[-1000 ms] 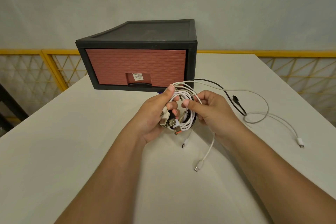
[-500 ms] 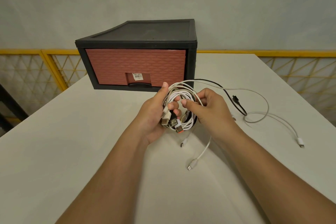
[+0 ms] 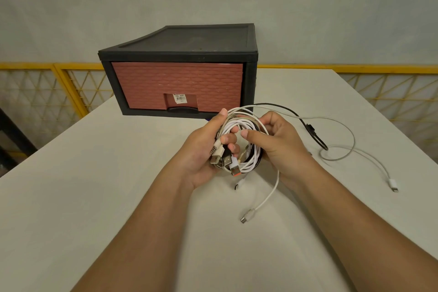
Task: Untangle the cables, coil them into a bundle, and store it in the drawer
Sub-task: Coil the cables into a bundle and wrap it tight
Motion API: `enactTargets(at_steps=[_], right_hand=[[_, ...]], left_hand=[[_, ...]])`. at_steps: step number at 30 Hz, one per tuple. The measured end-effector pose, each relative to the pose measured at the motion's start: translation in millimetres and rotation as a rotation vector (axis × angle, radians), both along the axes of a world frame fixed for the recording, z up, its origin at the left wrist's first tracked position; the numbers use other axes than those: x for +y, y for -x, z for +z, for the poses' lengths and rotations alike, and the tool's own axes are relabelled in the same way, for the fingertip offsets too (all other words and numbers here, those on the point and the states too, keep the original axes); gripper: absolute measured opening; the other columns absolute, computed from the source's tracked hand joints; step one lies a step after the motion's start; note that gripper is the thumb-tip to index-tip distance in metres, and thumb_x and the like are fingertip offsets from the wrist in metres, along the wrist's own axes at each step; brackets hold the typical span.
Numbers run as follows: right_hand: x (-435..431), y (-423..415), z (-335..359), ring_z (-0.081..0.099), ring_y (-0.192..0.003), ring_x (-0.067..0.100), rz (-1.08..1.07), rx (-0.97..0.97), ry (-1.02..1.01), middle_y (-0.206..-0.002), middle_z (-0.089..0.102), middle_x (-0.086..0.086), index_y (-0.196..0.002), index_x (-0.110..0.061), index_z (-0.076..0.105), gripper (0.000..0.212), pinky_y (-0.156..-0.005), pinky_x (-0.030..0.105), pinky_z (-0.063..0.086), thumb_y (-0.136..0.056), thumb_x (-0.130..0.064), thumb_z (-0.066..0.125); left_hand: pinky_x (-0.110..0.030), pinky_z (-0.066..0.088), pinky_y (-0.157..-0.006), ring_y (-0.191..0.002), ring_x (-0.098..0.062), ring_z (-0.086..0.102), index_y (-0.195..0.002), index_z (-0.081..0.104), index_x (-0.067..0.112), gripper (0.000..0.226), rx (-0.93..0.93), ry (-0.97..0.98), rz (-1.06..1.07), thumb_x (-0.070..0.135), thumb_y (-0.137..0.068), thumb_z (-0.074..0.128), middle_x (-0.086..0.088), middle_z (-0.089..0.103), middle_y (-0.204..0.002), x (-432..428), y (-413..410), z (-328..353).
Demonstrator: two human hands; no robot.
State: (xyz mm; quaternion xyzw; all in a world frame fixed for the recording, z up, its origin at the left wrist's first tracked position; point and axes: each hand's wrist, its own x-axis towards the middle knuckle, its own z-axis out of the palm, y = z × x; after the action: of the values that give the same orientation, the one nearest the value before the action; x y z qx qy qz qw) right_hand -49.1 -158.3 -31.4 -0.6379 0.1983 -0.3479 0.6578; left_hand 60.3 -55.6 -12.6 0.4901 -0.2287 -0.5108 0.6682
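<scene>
Drawer (image 3: 177, 85) at back of table (image 3: 71, 185) was closed, contents unseen. Barcode sticker (image 3: 180, 98) on its front, txt too small to read. L hand (image 3: 206, 152) gripped the coiled cables (image 3: 246, 166) by the plugs. R hand (image 3: 279, 142) pinched the loops. Loose ends (image 3: 392, 184) trailed right on the table.

Dangling white plug (image 3: 246, 217) swung slightly left; left hand (image 3: 201, 156) thumb crept higher on the cable coil (image 3: 246, 123).
</scene>
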Motion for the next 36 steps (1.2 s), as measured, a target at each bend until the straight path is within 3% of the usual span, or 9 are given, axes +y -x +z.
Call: enactTargets(at_steps=[3, 8, 16, 22, 27, 29, 31, 33, 36], right_hand=[[0, 1, 1, 0.064, -0.073, 0.026, 0.033, -0.011, -0.025, -0.082, 0.07, 0.007, -0.064, -0.031, 0.059, 0.035, -0.071, 0.042, 0.052, -0.081, -0.004, 0.072], [-1, 1, 0, 0.061, -0.065, 0.018, 0.041, -0.003, -0.048, -0.073, 0.066, 0.001, -0.076, -0.02, 0.053, 0.025, -0.061, 0.031, 0.049, -0.082, -0.004, 0.071], [-1, 1, 0, 0.063, -0.071, 0.023, 0.031, -0.01, -0.073, -0.078, 0.069, 0.005, -0.081, -0.018, 0.055, 0.02, -0.07, 0.038, 0.051, -0.083, -0.004, 0.07], [1, 1, 1, 0.067, -0.066, 0.018, 0.05, -0.017, -0.122, -0.081, 0.071, 0.008, -0.084, -0.015, 0.056, 0.017, -0.063, 0.03, 0.054, -0.083, -0.006, 0.07], [1, 1, 1, 0.066, -0.089, 0.033, 0.079, -0.016, -0.162, -0.105, 0.068, 0.025, -0.096, -0.01, 0.06, 0.017, -0.083, 0.048, 0.054, -0.084, -0.012, 0.071], [2, 0, 1, 0.067, -0.077, 0.022, 0.089, -0.02, -0.162, -0.091, 0.072, 0.017, -0.099, -0.009, 0.061, 0.015, -0.068, 0.034, 0.058, -0.087, -0.012, 0.068], [4, 1, 4, 0.057, -0.053, 0.004, 0.075, 0.001, -0.122, -0.068, 0.067, -0.004, -0.102, -0.011, 0.06, 0.013, -0.047, 0.016, 0.045, -0.09, -0.013, 0.064], [3, 0, 3, 0.047, -0.046, 0.003, 0.036, 0.067, -0.043, -0.068, 0.061, -0.01, -0.104, -0.016, 0.06, 0.014, -0.045, 0.016, 0.037, -0.091, -0.02, 0.064], [3, -1, 1, 0.048, -0.051, 0.009, 0.025, 0.158, -0.068, -0.083, 0.06, -0.006, -0.104, -0.021, 0.058, 0.015, -0.048, 0.022, 0.036, -0.091, -0.027, 0.063]], left_hand=[[-0.025, 0.038, -0.057, -0.05, -0.008, 0.045, -0.079, 0.055, 0.018, 0.043, -0.009, 0.007, -0.041, 0.055, -0.097, 0.044, 0.009, 0.036, -0.051, 1, 0, 1], [-0.026, 0.041, -0.06, -0.051, -0.008, 0.046, -0.08, 0.056, 0.017, 0.036, -0.005, -0.015, -0.047, 0.048, -0.097, 0.049, 0.009, 0.038, -0.052, 2, 1, 1], [-0.022, 0.046, -0.055, -0.052, -0.006, 0.047, -0.084, 0.057, 0.014, 0.03, 0.038, 0.011, -0.04, 0.039, -0.099, 0.048, 0.009, 0.038, -0.055, 2, 2, 2], [-0.02, 0.05, -0.049, -0.055, -0.006, 0.057, -0.085, 0.059, 0.011, 0.028, 0.063, 0.026, -0.021, 0.034, -0.099, 0.051, 0.007, 0.053, -0.059, 1, 2, 2], [-0.019, 0.048, -0.054, -0.053, -0.004, 0.052, -0.093, 0.057, 0.012, 0.024, 0.128, 0.054, 0.017, 0.036, -0.097, 0.054, 0.01, 0.043, -0.058, 0, -1, -2], [-0.019, 0.049, -0.054, -0.052, -0.003, 0.052, -0.094, 0.057, 0.012, 0.024, 0.154, 0.079, 0.044, 0.036, -0.096, 0.054, 0.011, 0.042, -0.057, -2, -3, -3], [-0.02, 0.051, -0.055, -0.052, -0.003, 0.052, -0.093, 0.057, 0.013, 0.025, 0.178, 0.1, 0.068, 0.038, -0.096, 0.054, 0.012, 0.043, -0.057, -3, -6, -4], [-0.021, 0.051, -0.056, -0.053, -0.003, 0.053, -0.089, 0.058, 0.014, 0.026, 0.202, 0.116, 0.105, 0.038, -0.097, 0.053, 0.012, 0.045, -0.059, -4, -9, -5], [-0.02, 0.052, -0.055, -0.053, -0.003, 0.052, -0.086, 0.057, 0.014, 0.028, 0.265, 0.163, 0.154, 0.037, -0.099, 0.052, 0.011, 0.047, -0.057, -4, -13, -4]])
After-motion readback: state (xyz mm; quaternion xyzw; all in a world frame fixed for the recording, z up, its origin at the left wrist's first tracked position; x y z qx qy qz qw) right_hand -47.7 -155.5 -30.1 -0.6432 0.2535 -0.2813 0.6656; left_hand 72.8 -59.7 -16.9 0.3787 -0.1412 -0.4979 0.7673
